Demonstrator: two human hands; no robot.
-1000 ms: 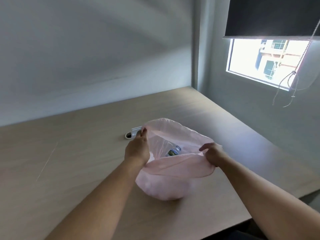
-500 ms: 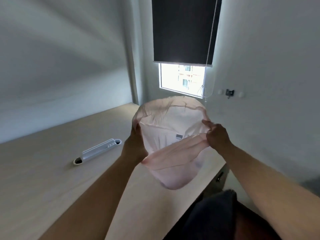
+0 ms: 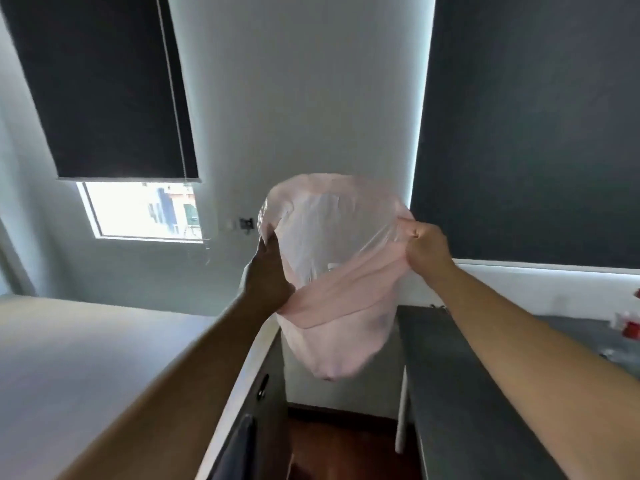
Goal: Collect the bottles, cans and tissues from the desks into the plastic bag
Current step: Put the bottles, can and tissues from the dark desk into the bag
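Head view: plastic bag (image 3: 332,282) is in the air, hanging over the gap between the light desk (image 3: 86,348) on the left and the dark desk (image 3: 460,393) on the right, touching neither. Left hand (image 3: 268,275) is closed on the left rim, fingers pinching the film. Right hand (image 3: 427,249) is fisted tight on the right rim. Mouth is stretched open between them and faces the camera. Something pale shows through the film inside, too blurred to name.

Light desk looks bare in view. Far right edge of the dark desk has red-and-white items (image 3: 627,325), blurred, probably bottles or cans.

Step in hand, my read: carry the bag across to the dark desk. Doing it well:
- keep both rims level so the contents don't tip out
- don't overstretch, the film is thin
- set the bag down just beside the litter, then free one hand and keep the other on the rim to hold the mouth open.
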